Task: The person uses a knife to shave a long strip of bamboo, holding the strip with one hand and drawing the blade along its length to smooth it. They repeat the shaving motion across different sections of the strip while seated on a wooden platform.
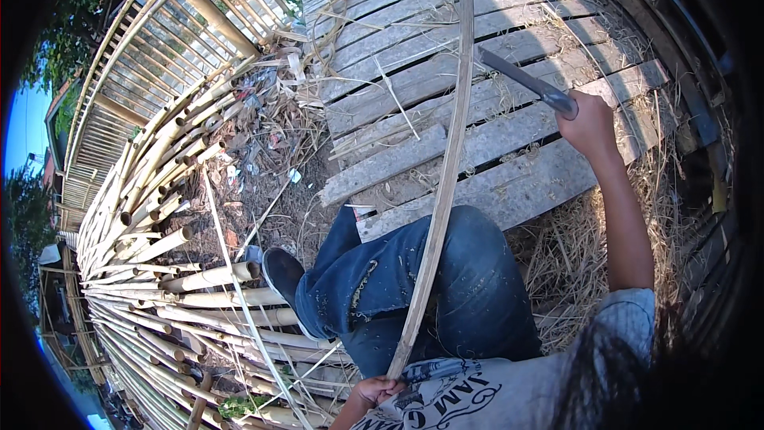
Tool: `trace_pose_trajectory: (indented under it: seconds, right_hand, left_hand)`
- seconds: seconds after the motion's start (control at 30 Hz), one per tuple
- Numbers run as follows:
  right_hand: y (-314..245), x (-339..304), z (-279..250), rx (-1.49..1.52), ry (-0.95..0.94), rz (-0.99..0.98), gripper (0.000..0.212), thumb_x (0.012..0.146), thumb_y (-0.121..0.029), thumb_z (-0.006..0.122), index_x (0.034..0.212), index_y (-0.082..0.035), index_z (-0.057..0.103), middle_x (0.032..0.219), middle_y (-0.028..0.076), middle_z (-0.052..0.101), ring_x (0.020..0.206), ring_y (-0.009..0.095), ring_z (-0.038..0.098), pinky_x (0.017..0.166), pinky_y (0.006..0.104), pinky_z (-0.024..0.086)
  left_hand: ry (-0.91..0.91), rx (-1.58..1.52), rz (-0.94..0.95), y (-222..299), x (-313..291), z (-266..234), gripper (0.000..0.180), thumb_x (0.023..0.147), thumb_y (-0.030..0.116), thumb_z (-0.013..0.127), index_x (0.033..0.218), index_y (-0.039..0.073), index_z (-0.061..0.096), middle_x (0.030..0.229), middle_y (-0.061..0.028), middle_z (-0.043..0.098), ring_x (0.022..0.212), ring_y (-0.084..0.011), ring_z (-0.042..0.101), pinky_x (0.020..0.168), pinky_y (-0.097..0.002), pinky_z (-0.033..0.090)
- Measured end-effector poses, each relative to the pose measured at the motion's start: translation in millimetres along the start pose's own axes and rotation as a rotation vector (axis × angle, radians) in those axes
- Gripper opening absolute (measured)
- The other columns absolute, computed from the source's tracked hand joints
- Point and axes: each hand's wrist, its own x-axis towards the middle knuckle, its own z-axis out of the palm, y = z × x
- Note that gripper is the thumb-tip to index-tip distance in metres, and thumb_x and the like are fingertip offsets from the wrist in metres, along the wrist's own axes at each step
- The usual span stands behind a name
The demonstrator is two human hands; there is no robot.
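Observation:
A long, narrow bamboo strip runs from my waist across my bent leg and over the wooden platform to the top of the view. My left hand is closed at its near end, against my shirt. On the right, my right hand grips the handle of a machete. Its dark blade points up and left over the planks, apart from the strip.
Under the blade lies a grey slatted platform with loose fibres on it. Cut bamboo poles are heaped on the left, below a bamboo fence. Straw and shavings cover the ground at right.

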Motion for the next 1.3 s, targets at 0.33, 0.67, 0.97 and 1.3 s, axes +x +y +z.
trace_pose_trajectory:
  seconds: [0.33,0.67,0.97,1.3]
  right_hand:
    - [-22,31,68,-0.071,-0.215,-0.058,0.023,0.067,-0.021,0.067,0.082,-0.003,0.069,0.080,0.021,0.068,0.077,0.037,0.068,0.074,0.0453,0.053]
    - [-39,4,19,-0.022,-0.197,-0.068,0.024,0.069,-0.024,0.067,0.081,-0.003,0.068,0.078,0.019,0.068,0.076,0.037,0.067,0.074,0.0445,0.053]
    - [5,42,63,-0.100,-0.183,0.224,0.022,0.073,-0.019,0.064,0.087,-0.003,0.069,0.087,0.020,0.069,0.085,0.036,0.068,0.077,0.0443,0.053]
    - [-15,-70,44,0.282,-0.233,0.385,0.026,0.073,-0.024,0.065,0.070,0.003,0.062,0.070,0.023,0.063,0.074,0.040,0.065,0.071,0.0455,0.049]
  left_hand:
    - [0.004,-0.020,0.096,9,-3,29,0.036,0.092,0.038,0.058,0.074,0.011,0.044,0.058,0.0035,0.040,0.049,-0.0068,0.038,0.046,-0.0213,0.027]
    - [-0.058,0.017,0.138,0,3,-10,0.039,0.093,0.040,0.058,0.073,0.011,0.041,0.057,0.0045,0.038,0.044,-0.0062,0.034,0.042,-0.0217,0.024]
    - [-0.171,0.081,0.096,6,9,12,0.045,0.094,0.047,0.054,0.071,0.010,0.043,0.050,0.0053,0.036,0.041,-0.0058,0.033,0.041,-0.0207,0.024]
    - [-0.029,0.187,0.152,13,-1,10,0.044,0.095,0.048,0.052,0.071,0.012,0.044,0.053,0.0072,0.036,0.042,-0.0028,0.031,0.039,-0.0191,0.022]
